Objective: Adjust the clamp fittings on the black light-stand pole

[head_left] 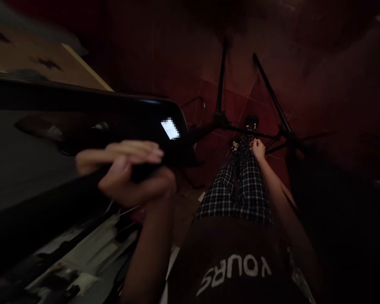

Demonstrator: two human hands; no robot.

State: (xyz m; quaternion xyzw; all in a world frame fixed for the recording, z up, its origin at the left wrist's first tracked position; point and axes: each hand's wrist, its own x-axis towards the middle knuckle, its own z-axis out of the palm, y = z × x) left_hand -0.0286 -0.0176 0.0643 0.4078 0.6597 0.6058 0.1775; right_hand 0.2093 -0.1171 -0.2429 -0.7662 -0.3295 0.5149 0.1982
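Black panel (129,107), one, round-cornered: at left, beside left hand; white lit patch (170,128), one. Left hand (136,171), one: fingers together, bent; grip blurred, cannot tell. Right hand (258,148), one: fingers curled, near plaid trousers (223,192), one pair.

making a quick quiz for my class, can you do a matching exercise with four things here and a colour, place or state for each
1. trousers
2. floor
3. shirt
4. right hand

a. dark red
b. lowered, arm stretched down
c. checked
d. dark, with pale letters

Right pairs: 1-c, 2-a, 3-d, 4-b
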